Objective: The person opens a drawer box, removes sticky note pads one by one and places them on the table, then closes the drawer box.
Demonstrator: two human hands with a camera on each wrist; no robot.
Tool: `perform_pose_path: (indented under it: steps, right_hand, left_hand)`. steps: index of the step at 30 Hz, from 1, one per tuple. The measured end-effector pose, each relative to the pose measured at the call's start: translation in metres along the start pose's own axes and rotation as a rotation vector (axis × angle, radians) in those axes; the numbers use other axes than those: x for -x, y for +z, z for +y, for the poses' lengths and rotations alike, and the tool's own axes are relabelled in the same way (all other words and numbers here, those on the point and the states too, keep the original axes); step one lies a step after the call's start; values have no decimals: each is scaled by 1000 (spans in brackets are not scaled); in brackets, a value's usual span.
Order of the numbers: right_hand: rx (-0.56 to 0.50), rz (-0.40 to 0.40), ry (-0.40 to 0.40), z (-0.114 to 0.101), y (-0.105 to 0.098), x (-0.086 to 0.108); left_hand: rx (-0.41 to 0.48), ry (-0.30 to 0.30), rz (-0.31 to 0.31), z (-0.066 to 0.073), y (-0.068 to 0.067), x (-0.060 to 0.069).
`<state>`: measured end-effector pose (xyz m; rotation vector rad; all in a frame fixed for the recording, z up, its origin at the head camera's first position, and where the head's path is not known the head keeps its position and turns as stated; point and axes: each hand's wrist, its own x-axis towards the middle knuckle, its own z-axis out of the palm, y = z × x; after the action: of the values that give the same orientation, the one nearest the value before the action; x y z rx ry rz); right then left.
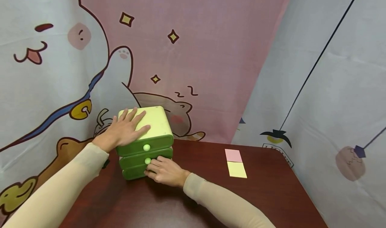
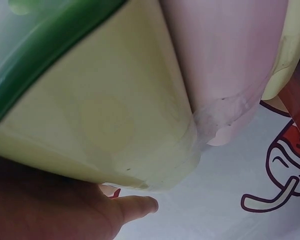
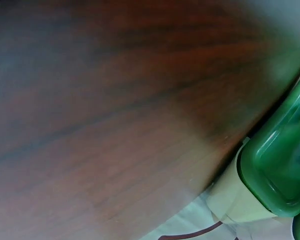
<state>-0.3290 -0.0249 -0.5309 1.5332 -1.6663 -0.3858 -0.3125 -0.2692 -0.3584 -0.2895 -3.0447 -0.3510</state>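
A small three-drawer cabinet (image 1: 156,121) with a pale yellow top and green fronts stands on the table. My left hand (image 1: 123,129) rests on its top, fingers spread and straight. In the left wrist view, part of the left hand (image 2: 90,212) lies against the cabinet's yellow side (image 2: 105,115). Round light green knobs show on the top drawer (image 1: 146,147) and middle drawer (image 1: 147,161). Curled fingers of my right hand (image 1: 166,171) are at the bottom drawer (image 1: 132,173), covering where its knob sits. The right wrist view shows a green drawer front (image 3: 285,165) but no hand.
A pink paper square (image 1: 233,155) and a yellow paper square (image 1: 237,169) lie on the dark red-brown table (image 1: 271,187), right of the cabinet. Behind the table hangs a printed cloth (image 1: 211,54) with cartoon cats.
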Motion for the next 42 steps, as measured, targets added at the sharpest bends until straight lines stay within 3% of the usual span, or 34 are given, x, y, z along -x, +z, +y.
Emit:
perform_pose_path:
  steps: [20, 42]
  right_hand:
    - [-158, 90, 24, 3, -6, 0]
    - [-218, 49, 71, -11, -24, 8]
  left_hand:
    - [-6, -1, -2, 2, -1, 0]
    - [14, 2, -9, 2, -1, 2]
